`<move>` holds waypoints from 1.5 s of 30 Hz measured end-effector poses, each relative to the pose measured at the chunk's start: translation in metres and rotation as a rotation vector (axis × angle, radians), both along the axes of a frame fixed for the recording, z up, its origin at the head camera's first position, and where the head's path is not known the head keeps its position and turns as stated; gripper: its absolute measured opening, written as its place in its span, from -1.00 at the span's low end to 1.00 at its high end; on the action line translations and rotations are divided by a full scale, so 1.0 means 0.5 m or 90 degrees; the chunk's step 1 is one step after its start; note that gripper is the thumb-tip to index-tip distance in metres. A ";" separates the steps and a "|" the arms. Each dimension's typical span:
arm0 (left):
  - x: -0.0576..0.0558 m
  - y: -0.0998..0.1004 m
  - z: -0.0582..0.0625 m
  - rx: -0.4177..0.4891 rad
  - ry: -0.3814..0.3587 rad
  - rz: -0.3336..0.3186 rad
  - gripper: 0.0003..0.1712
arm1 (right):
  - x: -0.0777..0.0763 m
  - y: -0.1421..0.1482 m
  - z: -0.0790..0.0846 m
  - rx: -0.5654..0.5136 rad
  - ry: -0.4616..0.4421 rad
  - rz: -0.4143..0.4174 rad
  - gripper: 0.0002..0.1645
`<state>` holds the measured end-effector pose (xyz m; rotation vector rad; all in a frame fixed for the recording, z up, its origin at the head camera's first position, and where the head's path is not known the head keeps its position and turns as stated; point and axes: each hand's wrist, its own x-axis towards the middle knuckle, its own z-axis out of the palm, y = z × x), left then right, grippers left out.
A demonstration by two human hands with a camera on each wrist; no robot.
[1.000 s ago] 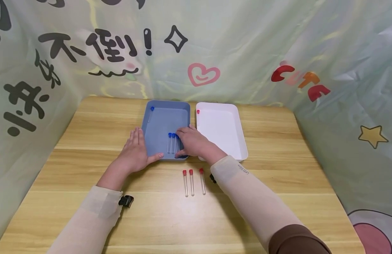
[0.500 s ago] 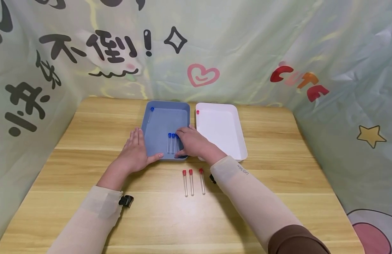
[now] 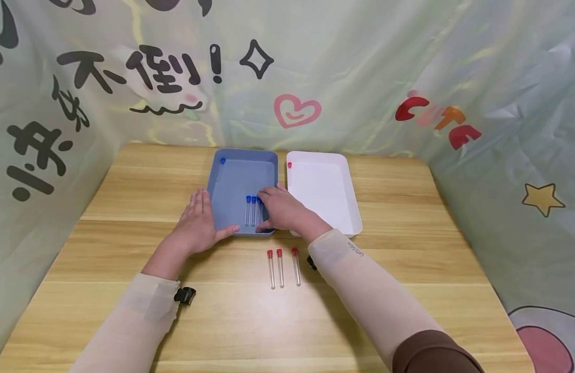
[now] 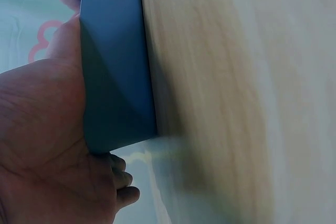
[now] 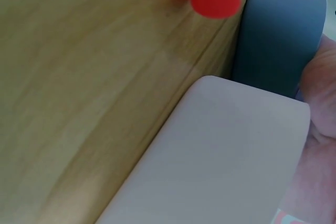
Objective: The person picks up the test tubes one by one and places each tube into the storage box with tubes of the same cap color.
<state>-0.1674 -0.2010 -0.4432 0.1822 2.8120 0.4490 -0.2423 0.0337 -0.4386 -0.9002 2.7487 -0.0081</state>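
Note:
My left hand (image 3: 196,223) lies against the left side of the blue-grey tray (image 3: 243,154), fingers straight, thumb over its front rim. In the left wrist view, the palm is at the wall of the tray (image 4: 115,66). Over the tray's right rim reaches my right hand (image 3: 285,210). Its thumb and fingertips are at the two ends of a blue-capped test tube (image 3: 259,208), partly hidden by the hand. Two more test tubes (image 3: 250,212) with blue caps lie side by side just left of it. Another blue-capped test tube (image 3: 221,168) lies along the tray's back left.
A white tray (image 3: 355,207) stands right of the blue-grey one, with a red-capped test tube (image 3: 289,166) at its back left. Three red-capped test tubes (image 3: 281,269) lie on the wooden table (image 3: 376,321) in front. Printed cloth (image 3: 362,67) hangs behind and at both sides.

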 end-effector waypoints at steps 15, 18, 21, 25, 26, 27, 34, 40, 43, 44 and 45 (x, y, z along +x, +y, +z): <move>-0.001 0.004 0.004 -0.007 0.007 -0.004 0.48 | 0.002 0.009 0.009 -0.003 -0.004 0.011 0.32; -0.001 0.006 0.007 -0.008 0.005 -0.003 0.48 | 0.001 0.011 0.008 -0.003 -0.001 0.014 0.32; -0.001 0.006 0.007 -0.006 0.002 -0.002 0.47 | 0.002 0.012 0.008 -0.004 0.002 0.014 0.32; 0.000 0.007 0.007 -0.005 -0.001 -0.003 0.46 | 0.003 0.013 0.008 -0.008 0.002 0.012 0.31; 0.000 0.008 0.007 -0.006 -0.001 -0.003 0.46 | 0.003 0.013 0.008 -0.009 0.003 0.012 0.31; 0.000 0.008 0.006 -0.006 -0.001 -0.004 0.46 | 0.003 0.014 0.008 -0.010 0.004 0.013 0.31; -0.002 0.005 0.002 -0.006 -0.001 -0.002 0.48 | 0.004 0.015 0.008 -0.010 0.003 0.020 0.31; -0.002 0.004 -0.001 0.005 -0.003 0.005 0.48 | 0.003 0.014 0.009 -0.005 0.003 0.018 0.30; 0.000 0.002 -0.001 0.006 0.000 0.004 0.49 | 0.003 0.014 0.008 -0.007 0.009 0.024 0.30; 0.000 0.002 -0.002 0.004 0.000 0.005 0.49 | 0.004 0.015 0.008 -0.009 0.010 0.026 0.30; 0.001 0.001 -0.001 0.003 -0.001 0.005 0.49 | 0.005 0.015 0.008 -0.012 0.010 0.028 0.29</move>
